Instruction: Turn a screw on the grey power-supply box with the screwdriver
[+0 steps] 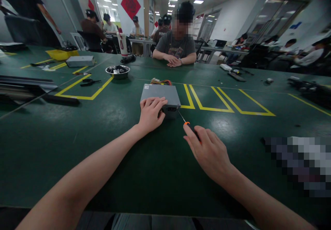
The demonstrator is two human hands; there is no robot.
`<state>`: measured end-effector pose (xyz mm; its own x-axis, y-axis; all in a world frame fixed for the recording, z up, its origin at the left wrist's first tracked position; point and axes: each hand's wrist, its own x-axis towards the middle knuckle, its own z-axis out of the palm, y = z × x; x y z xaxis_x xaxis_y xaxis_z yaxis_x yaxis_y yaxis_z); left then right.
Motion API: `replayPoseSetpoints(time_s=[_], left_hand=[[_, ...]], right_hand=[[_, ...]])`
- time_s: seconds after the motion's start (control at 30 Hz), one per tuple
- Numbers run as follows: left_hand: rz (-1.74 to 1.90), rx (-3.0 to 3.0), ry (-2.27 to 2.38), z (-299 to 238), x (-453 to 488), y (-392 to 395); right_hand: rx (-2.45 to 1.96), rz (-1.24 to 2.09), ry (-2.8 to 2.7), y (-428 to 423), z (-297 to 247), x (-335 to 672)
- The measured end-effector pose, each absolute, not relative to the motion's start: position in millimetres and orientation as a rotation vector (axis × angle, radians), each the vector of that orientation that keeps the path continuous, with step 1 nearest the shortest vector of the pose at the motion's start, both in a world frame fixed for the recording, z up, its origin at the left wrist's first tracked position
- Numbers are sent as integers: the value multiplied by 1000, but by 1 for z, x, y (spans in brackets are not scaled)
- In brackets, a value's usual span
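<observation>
A long green table (pixel 116 185) marked with yellow tape (pixel 217 110) fills the foreground of a bright workroom, and a person (pixel 177 47) sits across it with hands folded together. A grey metal box (pixel 158 93) rests flat on the tabletop in the middle of the view, just beyond the two hands, with a bundle of coloured wires (pixel 162 82) showing at its far side and a dark socket (pixel 171 109) in its near face. As far as can be judged, the work on this box is at an early stage: the casing looks whole, its top panel is in place, no loose part lies beside it, and any loosening or parting of the case remains undone. The left hand (pixel 152 115) is closed over the box's near edge, fingers spread across the top and thumb tucked against the front, so it seems to be steadying it. The right hand (pixel 210 150) is wrapped around the dark handle of a screwdriver (pixel 186 123), index finger along it, the shaft slanting to the box's near right corner; whether the tip sits in a screw there is too small to tell.
</observation>
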<state>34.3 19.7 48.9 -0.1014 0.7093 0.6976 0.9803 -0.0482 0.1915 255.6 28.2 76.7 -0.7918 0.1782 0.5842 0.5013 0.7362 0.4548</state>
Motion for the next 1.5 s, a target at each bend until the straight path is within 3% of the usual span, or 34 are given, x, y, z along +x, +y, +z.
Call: replayPoseSetpoints(time_s=[0.13,0.5,0.83,1.2,1.5], left_hand=[[-960,-1790,-1840,48,34,20],[-939,-1822,-1835,53,32,18],[-834,-1757,-1816,57,26,16],[-906,-1783,-1816,52,20,19],[-891,-1779,-1822,51,20,19]], right_hand=[[-637,-754,-2386,29,74,256],[-287,-620,-2521,30,66,251],[-751,-660,-2377,31,80,259],[-362,-801,-2422,26,76,256],[-691,-827,-2350,34,81,261]])
